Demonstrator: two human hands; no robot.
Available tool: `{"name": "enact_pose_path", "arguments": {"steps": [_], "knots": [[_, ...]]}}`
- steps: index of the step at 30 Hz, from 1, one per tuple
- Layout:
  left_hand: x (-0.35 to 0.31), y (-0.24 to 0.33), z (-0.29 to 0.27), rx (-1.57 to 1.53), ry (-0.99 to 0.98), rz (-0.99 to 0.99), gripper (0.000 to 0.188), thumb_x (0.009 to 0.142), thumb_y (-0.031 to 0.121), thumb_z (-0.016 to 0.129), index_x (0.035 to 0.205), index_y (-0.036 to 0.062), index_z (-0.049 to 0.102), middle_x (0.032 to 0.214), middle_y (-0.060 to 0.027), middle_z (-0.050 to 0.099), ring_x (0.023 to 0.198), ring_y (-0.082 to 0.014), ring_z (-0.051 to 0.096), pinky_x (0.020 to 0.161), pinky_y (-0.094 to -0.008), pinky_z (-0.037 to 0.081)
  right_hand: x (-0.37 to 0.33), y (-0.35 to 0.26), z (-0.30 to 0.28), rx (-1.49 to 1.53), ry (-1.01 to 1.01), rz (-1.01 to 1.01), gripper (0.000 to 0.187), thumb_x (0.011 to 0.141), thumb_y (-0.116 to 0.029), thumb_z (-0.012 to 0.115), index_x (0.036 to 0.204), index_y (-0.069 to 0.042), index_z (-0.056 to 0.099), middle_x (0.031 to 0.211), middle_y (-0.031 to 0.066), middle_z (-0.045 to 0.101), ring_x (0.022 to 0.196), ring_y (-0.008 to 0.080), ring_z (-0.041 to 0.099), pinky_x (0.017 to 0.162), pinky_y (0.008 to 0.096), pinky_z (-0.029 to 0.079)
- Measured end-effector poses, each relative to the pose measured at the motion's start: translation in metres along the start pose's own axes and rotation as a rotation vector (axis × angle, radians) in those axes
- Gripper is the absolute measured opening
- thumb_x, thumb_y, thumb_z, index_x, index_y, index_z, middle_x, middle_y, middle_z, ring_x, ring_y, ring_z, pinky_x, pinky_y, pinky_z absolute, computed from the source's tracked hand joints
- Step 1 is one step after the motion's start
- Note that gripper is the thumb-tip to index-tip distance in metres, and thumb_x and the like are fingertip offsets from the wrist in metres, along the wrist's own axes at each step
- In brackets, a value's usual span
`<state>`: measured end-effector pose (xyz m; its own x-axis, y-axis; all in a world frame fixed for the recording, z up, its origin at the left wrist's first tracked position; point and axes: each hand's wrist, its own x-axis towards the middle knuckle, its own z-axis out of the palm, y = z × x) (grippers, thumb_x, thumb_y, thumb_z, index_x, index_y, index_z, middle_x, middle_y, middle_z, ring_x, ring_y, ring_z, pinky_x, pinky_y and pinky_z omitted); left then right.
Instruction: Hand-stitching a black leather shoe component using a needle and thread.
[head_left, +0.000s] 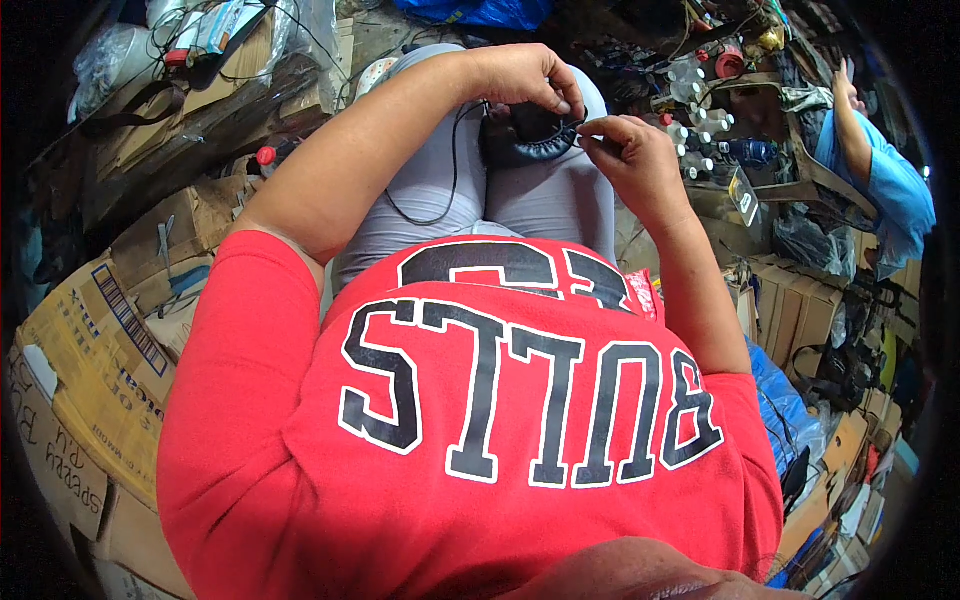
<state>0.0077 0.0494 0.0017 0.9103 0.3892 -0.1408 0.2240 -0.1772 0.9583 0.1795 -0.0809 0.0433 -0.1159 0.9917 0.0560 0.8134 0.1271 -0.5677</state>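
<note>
A black item (540,152), which looks like a shoe with a gathered or stitched edge, rests on my lap between my thighs. Over its far side, my left hand (530,78) bends down with thumb and fingers pinched at the black cord. On the item's right side, my right hand (640,160) pinches the cord close to the edge, its fingertips near those of the left. A loose length of black cord (454,180) loops down over my left thigh. Whether a needle or hook sits in the fingers is too small to tell.
Plastic bottles (695,135) with red and white caps stand to the right of my knees. Another person in a blue shirt (880,180) is at the far right. Cardboard (100,370) lies at left, and cluttered boards (200,130) at upper left.
</note>
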Motion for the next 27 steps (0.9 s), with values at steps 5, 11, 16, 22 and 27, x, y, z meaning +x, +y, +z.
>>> {"name": "enact_pose_path", "arguments": {"steps": [5, 11, 16, 22, 27], "knots": [[0.002, -0.004, -0.002, 0.037, -0.076, 0.087, 0.021, 0.08, 0.014, 0.065, 0.1, 0.0089, 0.069, 0.094, -0.0014, 0.066, 0.088, -0.0103, 0.057, 0.073, -0.0281, 0.046, 0.009, -0.004, -0.013, -0.161, -0.107, -0.117, 0.012, 0.075, -0.01, 0.067, 0.086, -0.008, 0.069, 0.077, 0.0119, 0.064, 0.065, 0.0248, 0.064, 0.062, 0.0322, 0.05], [-0.002, 0.011, -0.002, -0.014, -0.108, -0.061, 0.026, 0.079, 0.012, 0.065, 0.104, 0.0071, 0.067, 0.097, -0.002, 0.067, 0.087, -0.0123, 0.058, 0.082, -0.0275, 0.045, 0.003, 0.011, -0.004, 0.012, -0.113, -0.023, 0.014, 0.078, -0.012, 0.067, 0.091, -0.008, 0.069, 0.076, 0.0094, 0.061, 0.065, 0.0193, 0.061, 0.065, 0.0279, 0.047], [0.003, -0.008, -0.001, 0.012, -0.086, 0.045, 0.028, 0.075, 0.009, 0.067, 0.104, 0.0068, 0.067, 0.095, -0.0018, 0.067, 0.084, -0.0118, 0.059, 0.076, -0.0261, 0.047, 0.002, 0.038, -0.002, 0.538, -0.317, 0.18, 0.022, 0.082, -0.007, 0.064, 0.103, -0.009, 0.068, 0.085, 0.0011, 0.057, 0.082, 0.0101, 0.052, 0.072, 0.0242, 0.043], [0.004, -0.003, -0.003, -0.022, -0.099, -0.005, 0.029, 0.074, 0.007, 0.067, 0.103, 0.0048, 0.067, 0.095, -0.0039, 0.067, 0.086, -0.0126, 0.06, 0.082, -0.0261, 0.046, 0.004, 0.054, 0.01, 0.731, -0.327, 0.269, 0.022, 0.082, -0.007, 0.064, 0.103, -0.006, 0.068, 0.096, 0.0019, 0.062, 0.092, 0.0089, 0.054, 0.081, 0.0219, 0.041], [0.004, -0.008, -0.001, -0.051, -0.09, 0.059, 0.027, 0.074, 0.006, 0.067, 0.101, 0.004, 0.068, 0.093, -0.0043, 0.067, 0.086, -0.0124, 0.06, 0.081, -0.0261, 0.046, 0.006, 0.064, 0.013, 0.828, -0.327, 0.26, 0.019, 0.082, -0.008, 0.064, 0.101, -0.005, 0.068, 0.097, 0.0012, 0.063, 0.092, 0.0088, 0.055, 0.083, 0.0223, 0.042]]}}
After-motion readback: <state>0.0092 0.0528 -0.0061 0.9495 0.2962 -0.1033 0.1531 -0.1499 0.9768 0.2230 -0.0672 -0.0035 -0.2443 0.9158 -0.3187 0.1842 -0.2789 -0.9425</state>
